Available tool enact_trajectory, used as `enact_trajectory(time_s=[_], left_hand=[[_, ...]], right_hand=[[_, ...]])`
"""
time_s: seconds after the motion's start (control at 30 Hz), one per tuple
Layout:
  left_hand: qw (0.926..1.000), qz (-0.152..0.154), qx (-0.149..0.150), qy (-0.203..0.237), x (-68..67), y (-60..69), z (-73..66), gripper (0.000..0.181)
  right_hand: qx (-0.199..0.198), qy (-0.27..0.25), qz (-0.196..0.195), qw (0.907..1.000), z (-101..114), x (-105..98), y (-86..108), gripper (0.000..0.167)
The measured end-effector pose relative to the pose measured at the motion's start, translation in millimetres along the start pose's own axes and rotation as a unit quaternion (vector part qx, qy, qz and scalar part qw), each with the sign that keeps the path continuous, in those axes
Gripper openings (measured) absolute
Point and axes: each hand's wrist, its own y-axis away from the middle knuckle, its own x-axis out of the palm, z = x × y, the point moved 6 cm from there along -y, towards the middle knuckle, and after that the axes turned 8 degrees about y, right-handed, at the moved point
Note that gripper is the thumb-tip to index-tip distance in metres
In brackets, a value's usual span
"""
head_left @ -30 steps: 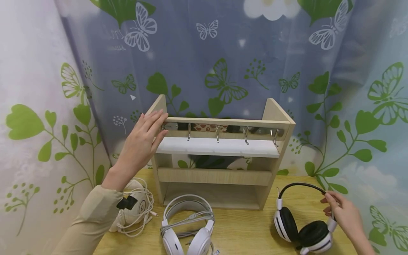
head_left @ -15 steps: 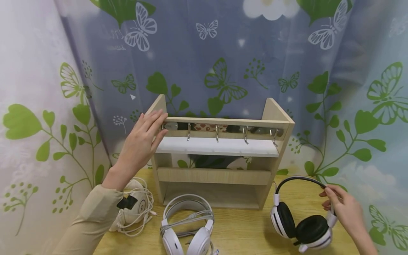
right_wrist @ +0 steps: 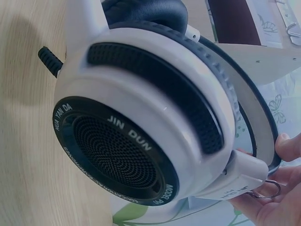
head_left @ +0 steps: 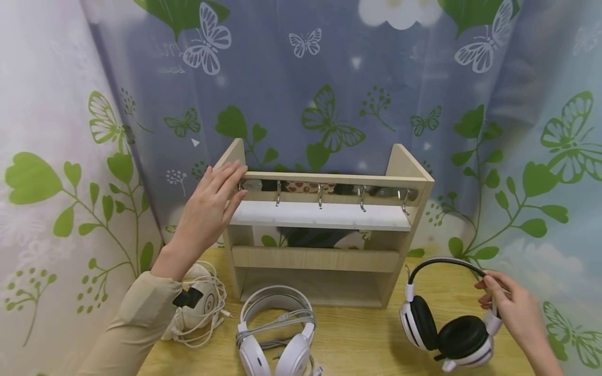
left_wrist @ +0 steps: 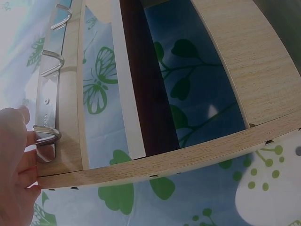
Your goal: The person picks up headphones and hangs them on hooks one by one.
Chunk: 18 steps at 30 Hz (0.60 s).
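wood-grain table (head_left: 352, 339), arched black-and-white headphones (head_left: 463, 337)

Left fingers (head_left: 229, 182) lie straight, right fingers (head_left: 502, 279) curled.

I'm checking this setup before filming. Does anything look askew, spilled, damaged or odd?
Nothing looks spilled or visibly broken, the held headset included. The untidiest spot is the cream headset at left, partly behind the sleeve: its cable is wound round it in loose, uneven loops, a plug sticking out.
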Motion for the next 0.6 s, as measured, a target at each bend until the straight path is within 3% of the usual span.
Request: enact_trajectory(time_s=[0.6], left_hand=[[1.0, -0.002, -0.004, 0.002, 0.1, 0.7, 0.5, 0.052]], right_hand=[[-0.015, 0.006, -0.002, 0.9999, 16, -5, -0.2, 0.046]])
